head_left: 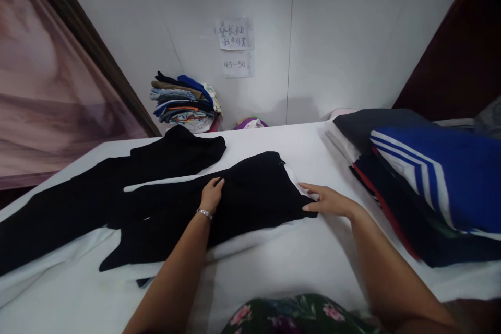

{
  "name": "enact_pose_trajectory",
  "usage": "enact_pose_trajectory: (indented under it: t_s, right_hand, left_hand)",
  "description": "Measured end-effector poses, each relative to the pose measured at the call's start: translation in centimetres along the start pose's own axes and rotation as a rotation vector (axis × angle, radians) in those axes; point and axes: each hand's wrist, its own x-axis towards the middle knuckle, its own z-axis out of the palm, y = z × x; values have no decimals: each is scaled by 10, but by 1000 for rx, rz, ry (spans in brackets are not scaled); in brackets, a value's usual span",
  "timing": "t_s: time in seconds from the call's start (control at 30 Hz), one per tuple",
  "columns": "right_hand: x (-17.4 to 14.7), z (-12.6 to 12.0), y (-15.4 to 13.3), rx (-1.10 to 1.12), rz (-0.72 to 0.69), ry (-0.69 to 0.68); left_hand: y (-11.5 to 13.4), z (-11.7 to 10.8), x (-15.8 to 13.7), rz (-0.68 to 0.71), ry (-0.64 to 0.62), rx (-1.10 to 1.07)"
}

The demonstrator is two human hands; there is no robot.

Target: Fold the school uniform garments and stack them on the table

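Note:
A black garment (250, 193) lies spread on the white table in front of me, a white layer showing along its right end and near edge. My left hand (212, 197), with a bracelet at the wrist, is closed on the cloth near the garment's middle, thumb and fingers together. At the right end, my right hand (326, 201) touches the hem corner; its thumb rests on the black cloth and the forefinger reaches over the white part, apart from each other. Further left, another black garment (156, 162) stretches across the table, partly adjoining the first.
On the right is a pile of folded clothes, topped by a blue garment with white stripes (462, 177). Behind the table's far edge stands a stack of folded clothes (183, 102). Handwritten paper signs (237, 47) hang on the wall. A pink curtain (58, 78) hangs at left.

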Motion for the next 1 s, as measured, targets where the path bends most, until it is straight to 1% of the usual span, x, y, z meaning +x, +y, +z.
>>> enact_pose_trajectory:
  t_s: [0.07, 0.13, 0.2, 0.27, 0.33, 0.4, 0.43, 0.5, 0.6, 0.67, 0.77, 0.83, 0.9, 0.93, 1.0]
  right_hand:
    - [-5, -10, 6, 16, 108, -12]
    - [-6, -14, 8, 13, 145, -27]
    - [-4, -10, 4, -28, 106, -6]
    - [1, 0, -4, -142, 20, 85]
    - [6, 14, -14, -309, -58, 200]
    - [11, 29, -22, -464, -105, 297]
    - [13, 37, -25, -517, -116, 320]
    - [16, 48, -28, -571, -118, 295]
    - [17, 55, -27, -552, -110, 159]
    - [16, 53, -24, -497, -107, 109]
    - [12, 45, -20, -363, -96, 70]
    - [10, 41, -19, -268, -93, 44]
    - [10, 40, -19, -242, -103, 46]
    - [11, 41, -20, -264, -112, 55]
    - [13, 43, -21, -339, -126, 74]
  left_hand:
    - [-3, 2, 0, -3, 2, -7]
    - [-2, 3, -1, -7, 7, -16]
    - [1, 2, -2, -18, 18, -40]
    - [5, -1, -4, -45, 26, -116]
    - [11, -6, -6, -76, 18, -246]
    - [16, -12, -7, -77, -1, -346]
    - [17, -14, -7, -57, -3, -351]
    - [16, -18, -8, 10, 19, -247]
    - [8, -18, -7, 74, 50, 53]
    - [1, -16, -7, 84, 40, 191]
    - [0, -16, -8, 103, 15, 287]
    - [7, -19, -13, 104, 14, 360]
    - [19, -22, -20, 142, 62, 453]
    - [26, -23, -24, 200, 100, 501]
    - [39, -21, -33, 379, 157, 585]
